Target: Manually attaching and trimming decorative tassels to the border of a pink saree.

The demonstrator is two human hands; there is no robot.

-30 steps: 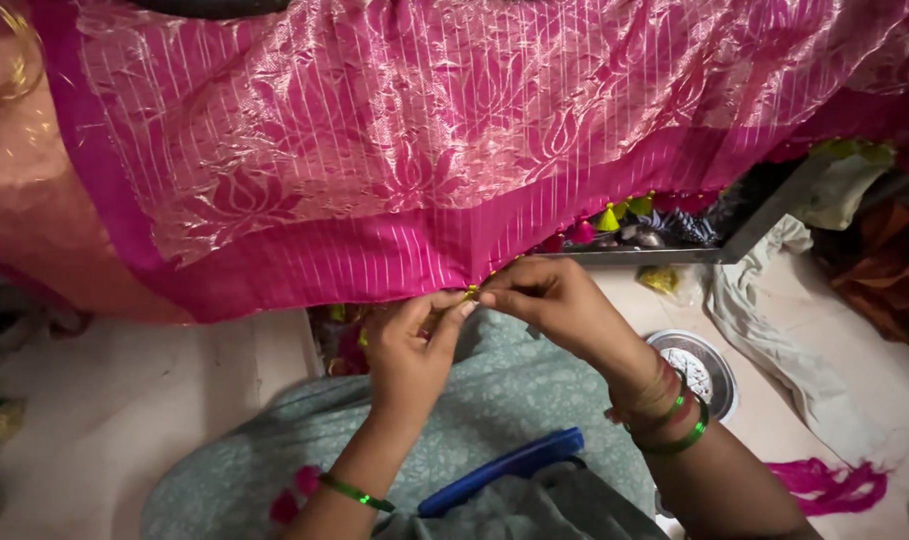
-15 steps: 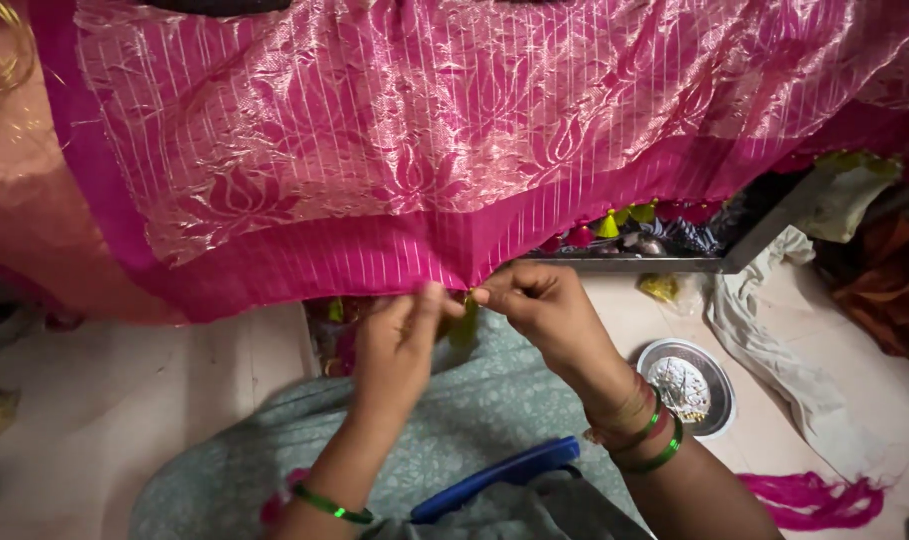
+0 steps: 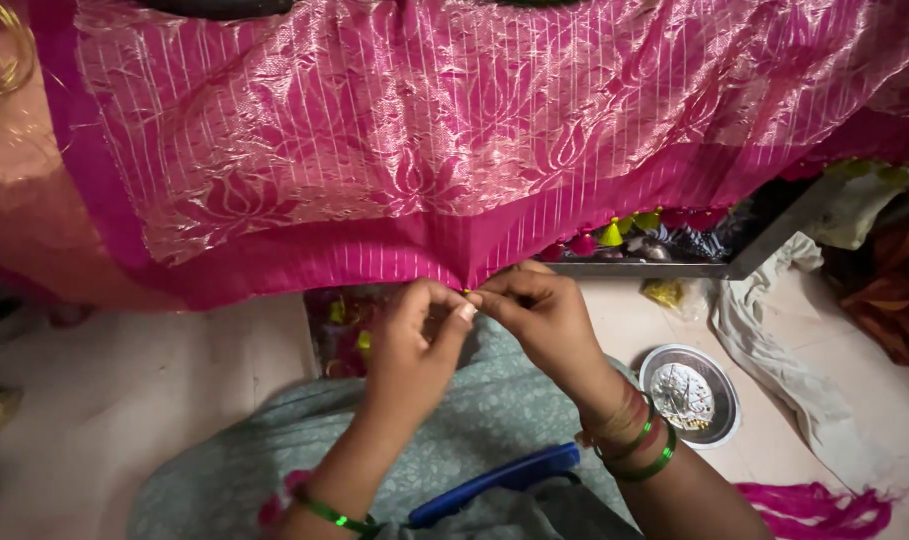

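Pink silk-like cloth [image 3: 394, 150], woven with pale lotus patterns and thin stripes, hangs across the whole upper part of the view, its plain magenta border running along the lower edge. Below it lies a pale floor [image 3: 104, 400], and the person's lap is covered by grey-green patterned fabric [image 3: 474, 430] with a blue strip [image 3: 494, 483] lying across it.

To the right, a white rag [image 3: 774, 340] trails over the floor beside a round steel dish [image 3: 690, 395], and a tuft of pink thread [image 3: 824, 505] lies near the lower right corner. Small yellow and pink tassels [image 3: 614, 237] dangle from the border just above a metal frame [image 3: 674, 268].

Both hands meet at the border's lower edge, near the middle of the view. The left hand [image 3: 414, 345] has its fingers curled, thumb and forefinger pressed on the hem. The right hand [image 3: 539, 315] pinches the same spot from the other side, fingertips touching the left's. Whether a needle or thread sits between them is too small to tell. Green bangles [image 3: 639, 455] circle the right wrist.
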